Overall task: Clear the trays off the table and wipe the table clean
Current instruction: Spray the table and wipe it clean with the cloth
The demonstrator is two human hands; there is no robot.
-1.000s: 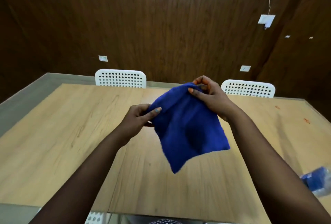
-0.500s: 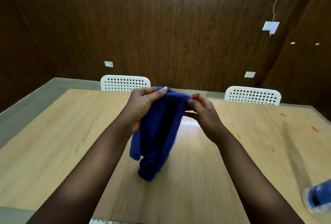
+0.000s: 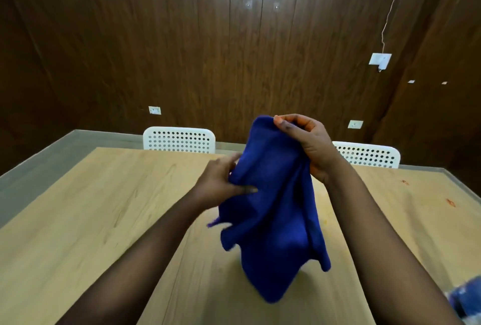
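both hands [image 3: 308, 142] seemingly grip cloth [image 3: 273, 210]

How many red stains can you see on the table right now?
2, both on the table's far right: one stain near the far edge, another nearer the camera. The cloth and arms may hide more.

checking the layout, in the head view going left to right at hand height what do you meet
left white chair → left hand → blue cloth → right hand → right white chair → red spots on the table
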